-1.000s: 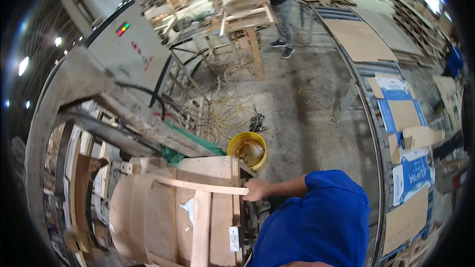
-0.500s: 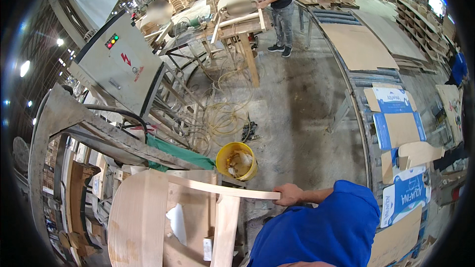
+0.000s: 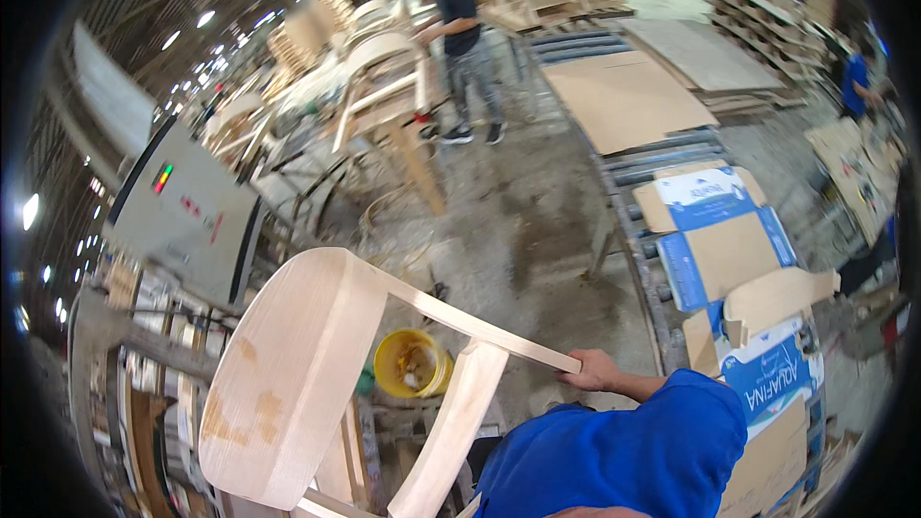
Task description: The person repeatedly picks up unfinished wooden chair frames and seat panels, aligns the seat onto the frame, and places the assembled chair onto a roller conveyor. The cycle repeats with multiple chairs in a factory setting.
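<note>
My right hand (image 3: 592, 371) is closed around the end of a long, slim leg of a pale wooden chair frame (image 3: 460, 319). The chair's broad curved backrest (image 3: 288, 364), stained brown in patches, lies at the left end of that leg. A thicker wooden piece (image 3: 449, 427) runs from the leg down toward the lower edge. The whole chair frame is tilted in front of me, and its lower part is cut off by the picture's edge. My left hand is out of view.
Beyond the chair frame stands a yellow bucket (image 3: 413, 364) with scraps. A grey control cabinet (image 3: 182, 216) is at left. To the right runs a roller conveyor (image 3: 667, 168) bearing cardboard and a curved wooden part (image 3: 779, 297). A person (image 3: 459, 29) works at another chair farther off.
The chair frame has come up and tilted, its backrest now higher and covering more of the bench. My right hand still grips the leg. The view has shifted toward the right.
</note>
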A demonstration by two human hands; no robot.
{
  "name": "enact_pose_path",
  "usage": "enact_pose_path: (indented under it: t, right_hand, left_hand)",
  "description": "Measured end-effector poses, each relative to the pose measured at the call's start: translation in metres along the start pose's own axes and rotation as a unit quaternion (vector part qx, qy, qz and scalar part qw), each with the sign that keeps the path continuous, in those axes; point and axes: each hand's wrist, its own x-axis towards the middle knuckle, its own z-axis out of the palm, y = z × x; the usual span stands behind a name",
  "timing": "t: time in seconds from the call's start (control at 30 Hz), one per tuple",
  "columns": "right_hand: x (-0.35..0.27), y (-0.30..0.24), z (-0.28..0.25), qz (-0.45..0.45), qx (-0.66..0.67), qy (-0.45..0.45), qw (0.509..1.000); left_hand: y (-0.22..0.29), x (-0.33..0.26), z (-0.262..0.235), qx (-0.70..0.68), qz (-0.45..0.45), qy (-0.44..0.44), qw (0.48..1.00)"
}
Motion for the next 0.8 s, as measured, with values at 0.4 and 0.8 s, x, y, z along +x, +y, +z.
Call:
enact_pose_path:
  t: [0.4,0.8]
  right_hand:
    - [0.032,0.013,-0.108,-0.056,0.176,0.315,0.931]
    - [0.128,-0.181,-0.400,-0.252,-0.158,0.765,0.571]
  left_hand:
    - [0.065,0.004,0.217,-0.049,0.090,-0.179,0.978]
    - [0.188,-0.060,0.608,-0.271,0.135,-0.447,0.842]
